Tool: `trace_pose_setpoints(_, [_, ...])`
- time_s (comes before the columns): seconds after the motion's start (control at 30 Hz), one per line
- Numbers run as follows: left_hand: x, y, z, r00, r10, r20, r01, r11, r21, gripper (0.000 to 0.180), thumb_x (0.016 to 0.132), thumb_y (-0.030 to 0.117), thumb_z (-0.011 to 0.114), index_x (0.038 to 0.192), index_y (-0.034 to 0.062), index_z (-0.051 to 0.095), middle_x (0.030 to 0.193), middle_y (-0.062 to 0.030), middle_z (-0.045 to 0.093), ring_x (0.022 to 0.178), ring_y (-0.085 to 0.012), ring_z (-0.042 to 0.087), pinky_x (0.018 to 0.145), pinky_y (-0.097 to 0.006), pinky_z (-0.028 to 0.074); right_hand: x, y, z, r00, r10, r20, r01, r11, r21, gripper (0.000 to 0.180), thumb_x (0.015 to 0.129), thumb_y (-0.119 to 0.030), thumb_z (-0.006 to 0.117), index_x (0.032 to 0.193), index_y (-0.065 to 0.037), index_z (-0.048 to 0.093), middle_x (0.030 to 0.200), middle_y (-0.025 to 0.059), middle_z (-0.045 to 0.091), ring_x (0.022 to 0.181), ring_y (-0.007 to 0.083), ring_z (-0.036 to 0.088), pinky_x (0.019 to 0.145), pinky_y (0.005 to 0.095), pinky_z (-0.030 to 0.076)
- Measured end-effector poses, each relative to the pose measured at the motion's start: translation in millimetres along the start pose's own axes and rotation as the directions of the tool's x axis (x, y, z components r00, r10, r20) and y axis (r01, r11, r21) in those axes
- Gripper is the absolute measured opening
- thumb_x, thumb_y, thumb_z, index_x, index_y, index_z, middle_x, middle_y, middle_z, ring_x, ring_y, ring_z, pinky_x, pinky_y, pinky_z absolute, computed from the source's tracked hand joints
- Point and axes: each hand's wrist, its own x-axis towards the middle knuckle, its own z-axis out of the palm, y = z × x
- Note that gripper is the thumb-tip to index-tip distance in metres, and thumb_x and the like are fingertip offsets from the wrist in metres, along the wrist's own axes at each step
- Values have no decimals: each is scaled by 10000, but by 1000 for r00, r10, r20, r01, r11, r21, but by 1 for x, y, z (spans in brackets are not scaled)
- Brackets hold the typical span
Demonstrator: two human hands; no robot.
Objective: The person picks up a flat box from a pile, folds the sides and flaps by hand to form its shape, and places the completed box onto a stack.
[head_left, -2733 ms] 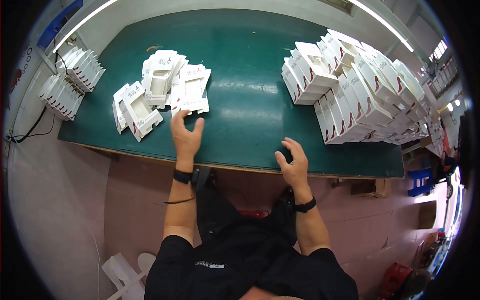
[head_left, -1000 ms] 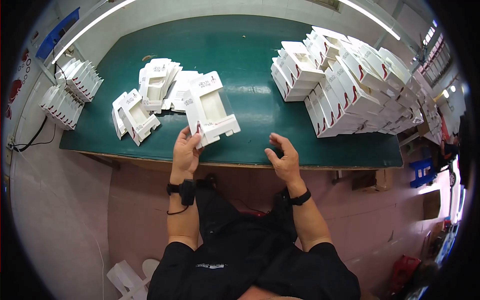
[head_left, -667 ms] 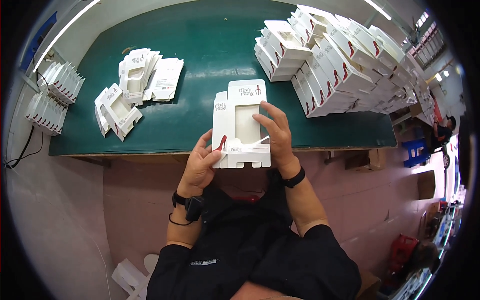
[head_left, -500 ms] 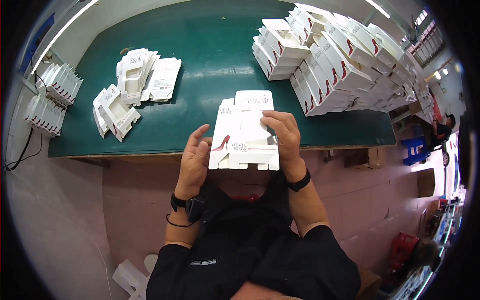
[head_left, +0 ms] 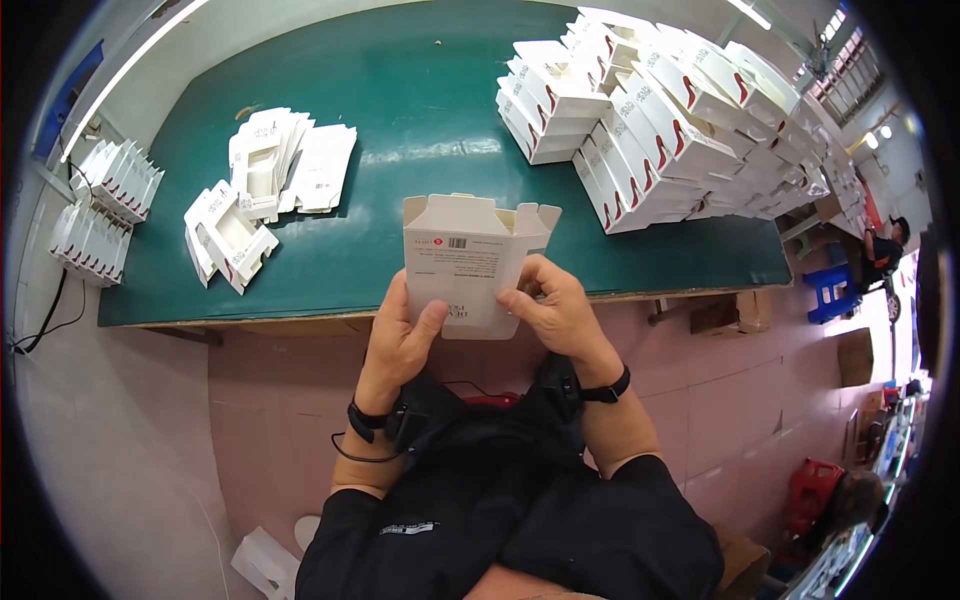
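Note:
Between my two hands, just in front of the table's near edge, is a white cardboard box (head_left: 462, 262). Its printed panel faces me, and its end flaps stand up at the far end. My left hand (head_left: 400, 335) grips the left side, thumb lying on the panel. On the right side my right hand (head_left: 553, 308) holds the box with the thumb pressed on its face and fingers bent around the edge. The side of the box turned away from me is hidden.
On the green table (head_left: 420, 110), flat window cartons (head_left: 268, 160) lie in a loose pile at left. A tall stack of white boxes (head_left: 650, 140) with red shoe prints fills the right. More boxes (head_left: 100, 205) stand at far left. A blue stool (head_left: 828, 292) and a person (head_left: 885, 250) are at right.
The flat carton has been opened into a box shape and turned over, so a different printed panel faces me. Both hands have closed in on its sides.

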Motion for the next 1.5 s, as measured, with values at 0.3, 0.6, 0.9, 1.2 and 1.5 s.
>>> trace_pose_setpoints(0.3, [-13,-21,34,998,62,20,-64,989,136,776,1069,337,605,1624,-12,190,1530,-184,463,1396,-265,469,1145,-398,398,-5,7,26,998,-33,-48,33,999,9,714,913,-267,842,1455,-19,449,1342,114,603,1185,188,616,1036,384,499])
trace_pose_setpoints(0.6, [-8,-19,15,993,43,106,-19,975,-219,849,1104,534,421,1657,-8,72,1628,-186,341,1482,-297,368,1219,-414,289,-10,22,24,993,101,56,-115,868,483,712,928,-271,819,1461,5,436,1319,109,624,1215,177,593,1058,367,476])
trace_pose_setpoints(0.9, [-9,-25,42,995,61,-74,-73,981,-177,804,1104,571,386,1646,30,142,1552,-140,441,1401,-233,464,1169,-405,380,-13,20,24,996,52,73,-69,966,248,719,945,-269,782,1503,17,430,1339,106,632,1243,186,586,1071,358,462])
trace_pose_setpoints(1.2, [-8,-19,31,997,15,-79,-43,931,-363,680,1118,326,518,1621,-23,222,1523,-153,458,1385,-218,461,1174,-364,368,-15,28,27,995,-25,97,6,980,199,649,935,-299,785,1429,8,495,1231,159,690,1127,213,664,952,357,538])
trace_pose_setpoints(1.5, [-12,-30,33,991,11,-136,-62,923,-381,677,1067,223,639,1588,-29,288,1442,-134,520,1305,-197,518,1145,-344,401,-17,21,28,1000,20,1,-21,998,67,626,964,-350,760,1426,4,530,1181,166,722,1096,239,693,946,370,546])
